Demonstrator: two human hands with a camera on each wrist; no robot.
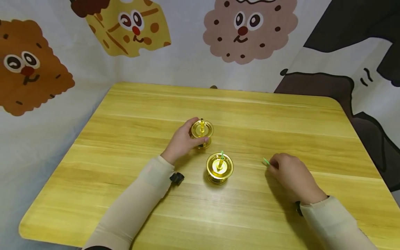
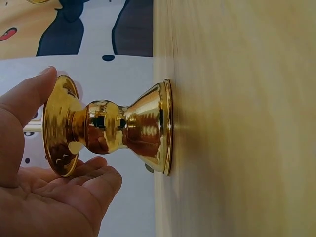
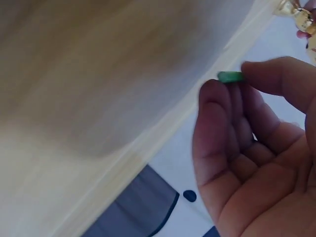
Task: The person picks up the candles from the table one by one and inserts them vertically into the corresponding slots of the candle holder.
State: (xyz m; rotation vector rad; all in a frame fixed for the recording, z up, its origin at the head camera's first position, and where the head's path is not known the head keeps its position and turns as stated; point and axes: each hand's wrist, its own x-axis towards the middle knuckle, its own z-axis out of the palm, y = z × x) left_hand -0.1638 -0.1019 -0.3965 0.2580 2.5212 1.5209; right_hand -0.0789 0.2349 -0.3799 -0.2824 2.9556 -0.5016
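Note:
My left hand holds the farther gold candle holder by its shallow dish, thumb and fingers on either side. That holder has a waisted stem and a flared foot standing on the table. A thin upright post with a dark tip rises from its dish. Nearer to me stands a second gold candle holder, a green tip sticking up out of its central post. To the right, my right hand pinches a thin green stick between thumb and fingertips, low over the table.
The light wooden table has rounded corners. Behind it and at its sides hangs a white cloth printed with cartoon biscuits and cheese. Dark straps or clips sit at both wrists, by the light sleeves.

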